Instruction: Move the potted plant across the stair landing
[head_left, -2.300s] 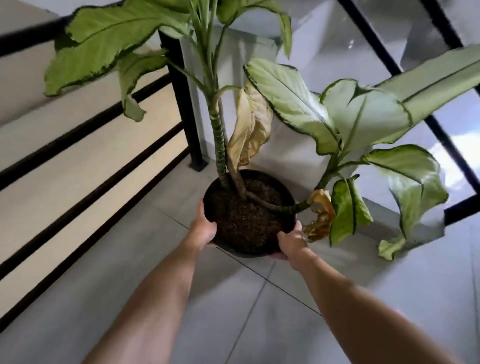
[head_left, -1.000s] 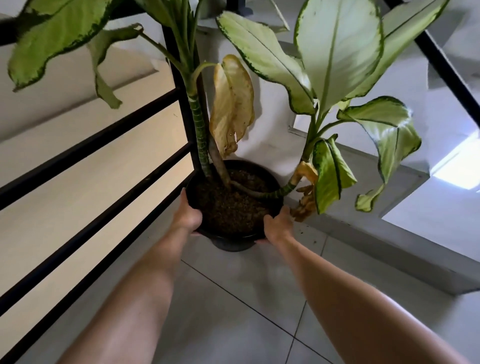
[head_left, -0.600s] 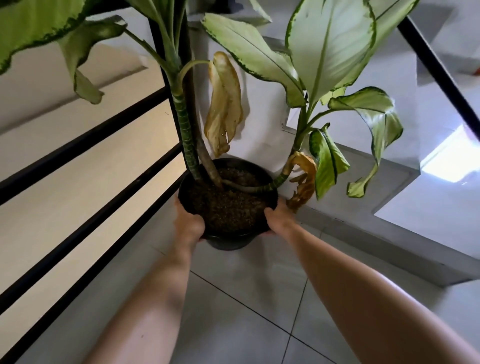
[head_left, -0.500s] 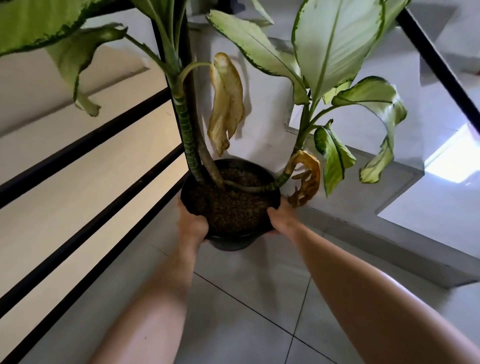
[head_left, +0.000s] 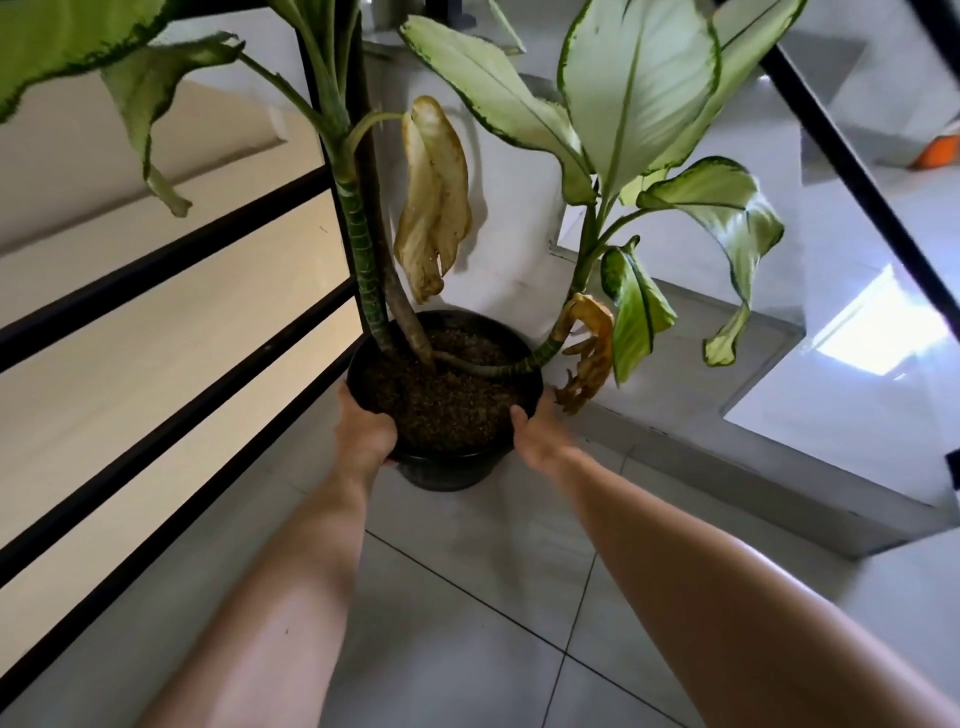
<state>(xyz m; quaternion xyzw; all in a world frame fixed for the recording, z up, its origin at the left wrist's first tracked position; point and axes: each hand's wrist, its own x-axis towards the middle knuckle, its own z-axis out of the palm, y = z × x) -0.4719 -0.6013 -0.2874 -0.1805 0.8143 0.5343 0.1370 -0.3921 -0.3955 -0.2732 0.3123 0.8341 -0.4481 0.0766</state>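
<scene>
The top leaves run off the upper edge of the frame, and the fingers are hidden behind the black pot (head_left: 447, 470); left hand (head_left: 363, 436) and right hand (head_left: 540, 439) grip its rim at centre frame; dark soil (head_left: 441, 400) fills it beside the black railing (head_left: 171, 358).

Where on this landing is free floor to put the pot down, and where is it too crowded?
Free: the grey tile floor under the forearms, between the black railing and the grey step. Crowded: ahead of the pot, held by the left hand and right hand, where railing post, white wall and step meet; leaves overhang the step.
</scene>
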